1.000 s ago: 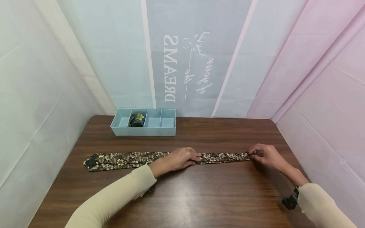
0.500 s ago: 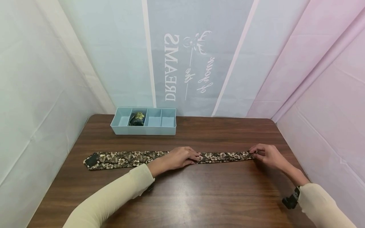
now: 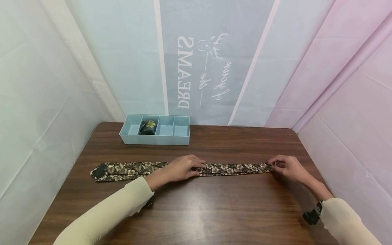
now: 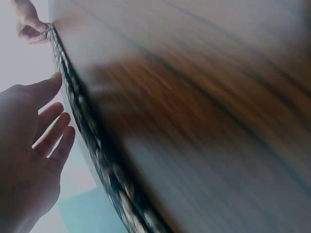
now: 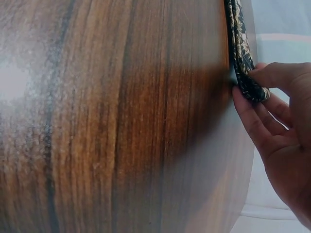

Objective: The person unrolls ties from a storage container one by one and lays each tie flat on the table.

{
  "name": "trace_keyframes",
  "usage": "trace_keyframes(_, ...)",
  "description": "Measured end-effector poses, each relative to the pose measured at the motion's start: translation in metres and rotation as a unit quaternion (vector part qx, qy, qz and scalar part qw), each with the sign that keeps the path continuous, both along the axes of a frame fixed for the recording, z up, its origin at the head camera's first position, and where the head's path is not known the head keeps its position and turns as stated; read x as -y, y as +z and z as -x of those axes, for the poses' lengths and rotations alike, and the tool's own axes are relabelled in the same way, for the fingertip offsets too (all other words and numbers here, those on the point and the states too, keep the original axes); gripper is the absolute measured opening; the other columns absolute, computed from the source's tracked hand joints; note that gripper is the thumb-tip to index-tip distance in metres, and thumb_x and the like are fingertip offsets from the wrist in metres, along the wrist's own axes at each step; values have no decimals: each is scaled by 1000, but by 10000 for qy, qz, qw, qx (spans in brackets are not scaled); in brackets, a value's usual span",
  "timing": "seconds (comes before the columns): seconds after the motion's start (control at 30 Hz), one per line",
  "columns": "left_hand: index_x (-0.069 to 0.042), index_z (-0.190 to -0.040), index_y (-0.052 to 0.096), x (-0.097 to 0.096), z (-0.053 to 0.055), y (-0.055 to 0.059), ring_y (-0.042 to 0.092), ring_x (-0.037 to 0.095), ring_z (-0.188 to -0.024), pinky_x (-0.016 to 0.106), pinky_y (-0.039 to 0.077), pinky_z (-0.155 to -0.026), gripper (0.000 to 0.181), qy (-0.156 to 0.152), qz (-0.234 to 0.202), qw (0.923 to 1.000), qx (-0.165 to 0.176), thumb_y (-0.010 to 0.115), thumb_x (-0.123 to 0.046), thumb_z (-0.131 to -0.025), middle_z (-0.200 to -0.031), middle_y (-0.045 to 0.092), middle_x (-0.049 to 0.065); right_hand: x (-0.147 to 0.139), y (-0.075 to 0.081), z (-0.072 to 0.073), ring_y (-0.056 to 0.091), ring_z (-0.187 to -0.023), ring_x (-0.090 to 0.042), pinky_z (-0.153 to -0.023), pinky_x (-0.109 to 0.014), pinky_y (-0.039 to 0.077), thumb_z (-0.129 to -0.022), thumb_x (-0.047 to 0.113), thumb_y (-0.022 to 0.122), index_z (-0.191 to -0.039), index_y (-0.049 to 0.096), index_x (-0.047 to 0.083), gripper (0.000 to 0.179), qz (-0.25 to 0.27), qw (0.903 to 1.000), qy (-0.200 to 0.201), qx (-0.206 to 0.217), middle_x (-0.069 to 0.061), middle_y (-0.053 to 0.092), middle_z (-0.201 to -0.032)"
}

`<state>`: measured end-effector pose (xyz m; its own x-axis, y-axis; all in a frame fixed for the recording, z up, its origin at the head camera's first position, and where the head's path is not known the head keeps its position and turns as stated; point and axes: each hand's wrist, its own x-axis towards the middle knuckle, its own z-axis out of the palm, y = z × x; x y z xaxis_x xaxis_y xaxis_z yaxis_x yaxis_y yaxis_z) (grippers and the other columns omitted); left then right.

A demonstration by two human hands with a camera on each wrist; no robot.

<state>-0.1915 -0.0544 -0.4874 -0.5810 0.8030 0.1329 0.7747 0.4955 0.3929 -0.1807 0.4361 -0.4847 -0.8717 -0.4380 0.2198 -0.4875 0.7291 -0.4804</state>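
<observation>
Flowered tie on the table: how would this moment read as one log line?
tie: flat on table | left hand: flat on its middle | right hand: pinches narrow end | tray: behind

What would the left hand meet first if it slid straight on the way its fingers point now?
The left hand points right along the floral tie, so it would probably run over the tie and meet the right hand pinching its far end.
</observation>
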Motion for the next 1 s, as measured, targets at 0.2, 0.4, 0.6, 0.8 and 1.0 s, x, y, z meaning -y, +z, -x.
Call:
trace_keyframes(0.2,-9,-137,72,23,-1,0,64,24,-131,43,52,-112,41,199,-431,9988,-126,77,-24,-99,-144,67,8,-4,0,0,70,-97,-2,-79,-19,62,-86,-4,84,-102,80,13,24,159,9995,-97,236,-7,78,-106)
trace_keyframes(0.4,-7,-133,74,52,-6,4,67,25,-124,45,55,-108,39,566,-727,9957,-130,80,-22,-97,-135,73,8,-8,1,1,68,-100,2,-80,-17,60,-90,3,84,-108,79,12,21,305,9977,-124,599,-10,77,-111)
trace_keyframes(0.6,-7,-131,75,95,-12,12,69,28,-120,48,57,-103,42,1194,-909,9885,-199,84,-20,-93,-129,76,6,-9,2,1,70,-101,-1,-75,-18,59,-91,7,84,-113,79,10,23,604,9931,-160,993,-16,76,-115)
trace_keyframes(0.8,-6,-129,76,141,-14,17,70,33,-114,53,59,-97,43,1834,-1051,9763,-455,87,-16,-88,-124,76,13,-11,2,3,68,-97,1,-78,-14,56,-88,7,87,-112,80,11,25,525,9941,-127,943,-13,78,-113)
trace_keyframes(1.0,-5,-132,74,185,-20,19,67,39,-114,60,58,-92,48,2325,-901,9668,-558,88,-16,-88,-125,74,17,-13,3,5,65,-104,4,-85,-11,52,-88,7,87,-114,80,12,27,453,9954,107,842,-9,79,-114)
